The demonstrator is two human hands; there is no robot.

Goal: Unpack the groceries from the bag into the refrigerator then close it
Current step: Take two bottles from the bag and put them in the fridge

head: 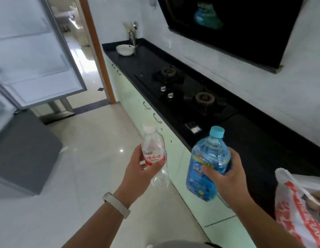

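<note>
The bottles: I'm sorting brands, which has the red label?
The small clear bottle in the left hand; the blue bottle in the right hand has a blue-yellow label.

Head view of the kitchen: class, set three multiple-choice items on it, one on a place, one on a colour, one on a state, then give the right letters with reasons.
1. Where is the bowl? A) on the floor B) on the counter, beyond the hob C) in the bag
2. What colour is the cap of the large bottle in the right hand? A) red B) white C) light blue
3. How is the fridge door? A) open B) shut C) taken off

1 B: it sits at the counter's far end by the utensil holder.
2 C: the white cap is on the small bottle in the left hand.
3 A: it stands swung wide, inner side showing.
</note>
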